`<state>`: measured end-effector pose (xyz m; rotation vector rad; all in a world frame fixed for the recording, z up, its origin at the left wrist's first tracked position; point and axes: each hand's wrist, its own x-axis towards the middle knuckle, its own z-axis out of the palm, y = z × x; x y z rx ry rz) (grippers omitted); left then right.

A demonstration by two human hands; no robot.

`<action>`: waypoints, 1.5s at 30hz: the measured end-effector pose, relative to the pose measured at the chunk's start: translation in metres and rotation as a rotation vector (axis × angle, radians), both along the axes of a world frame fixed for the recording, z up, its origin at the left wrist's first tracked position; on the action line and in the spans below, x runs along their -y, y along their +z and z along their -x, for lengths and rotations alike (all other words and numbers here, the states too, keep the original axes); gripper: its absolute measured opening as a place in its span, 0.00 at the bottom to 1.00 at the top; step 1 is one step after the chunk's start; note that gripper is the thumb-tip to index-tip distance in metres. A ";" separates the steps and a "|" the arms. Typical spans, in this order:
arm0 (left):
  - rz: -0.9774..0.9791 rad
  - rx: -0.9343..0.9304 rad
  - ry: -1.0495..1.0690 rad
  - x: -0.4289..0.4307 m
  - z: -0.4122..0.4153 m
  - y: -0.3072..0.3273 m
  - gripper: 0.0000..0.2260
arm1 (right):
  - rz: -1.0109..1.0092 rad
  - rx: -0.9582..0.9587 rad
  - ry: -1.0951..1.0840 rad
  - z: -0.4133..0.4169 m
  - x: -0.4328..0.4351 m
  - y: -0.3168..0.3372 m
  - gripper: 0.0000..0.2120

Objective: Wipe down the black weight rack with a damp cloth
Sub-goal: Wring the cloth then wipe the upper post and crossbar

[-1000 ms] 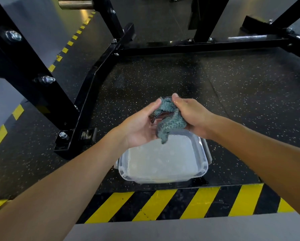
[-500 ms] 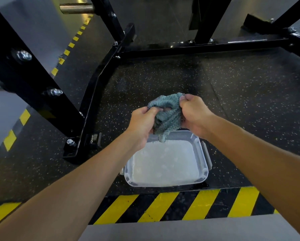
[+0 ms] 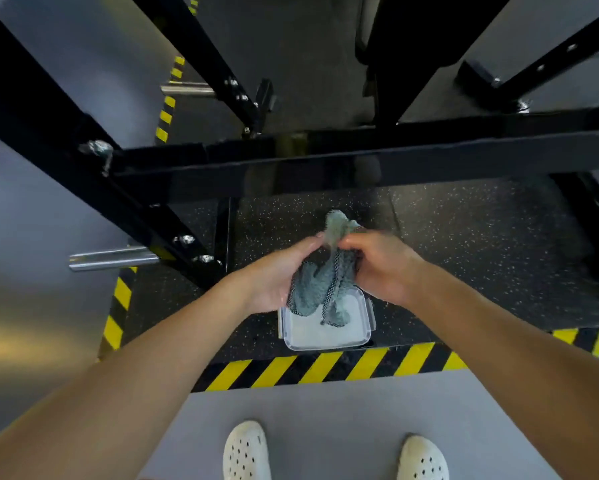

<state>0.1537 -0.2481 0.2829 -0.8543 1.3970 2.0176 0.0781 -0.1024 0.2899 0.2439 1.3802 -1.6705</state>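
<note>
Centre frame: left hand (image 3: 280, 271) and right hand (image 3: 383, 263) both grasp the bunched grey-green woven cloth (image 3: 320, 284) above the clear plastic water tub (image 3: 326, 336). Advise wringing evenly over the tub before wiping the black steel rack crossbar (image 3: 360, 155) above.

Teal cloth (image 3: 320, 285) with checkered trim; glossy black rack (image 3: 326, 161); yellow-black striped tape (image 3: 326, 367); white perforated clogs (image 3: 246, 452).

- The black rack crossbar (image 3: 360, 157) spans my whole view ahead — it bars the way forward.
- Left: a slanted rack beam (image 3: 59, 123) and a steel peg (image 3: 114, 258) jutting sideways.
- Right: I see open speckled mat (image 3: 499, 244).
- Straight below: a plastic tub (image 3: 326, 346) on the mat.
</note>
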 end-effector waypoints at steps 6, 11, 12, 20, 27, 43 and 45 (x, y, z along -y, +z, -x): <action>-0.007 -0.027 0.040 -0.004 -0.010 0.149 0.19 | -0.142 -0.095 -0.083 -0.012 -0.008 0.149 0.20; -0.098 -0.032 0.023 -0.016 -0.015 0.264 0.12 | -0.039 -0.040 -0.086 -0.004 -0.017 0.263 0.16; -0.097 -0.026 0.023 -0.021 -0.014 0.283 0.11 | 0.007 -0.073 -0.019 -0.003 -0.019 0.284 0.14; -0.074 -0.149 0.130 -0.044 -0.013 0.403 0.07 | -0.018 -0.373 0.190 0.013 -0.044 0.426 0.17; 0.003 -0.467 0.362 -0.036 -0.015 0.491 0.18 | -0.166 -0.600 0.332 0.030 -0.048 0.510 0.16; 1.482 -0.533 0.375 0.019 -0.029 0.659 0.15 | -0.440 -1.407 0.649 0.044 0.002 0.633 0.18; 1.426 -0.552 0.444 0.026 -0.028 0.678 0.14 | -0.607 -1.603 0.696 0.036 0.021 0.648 0.17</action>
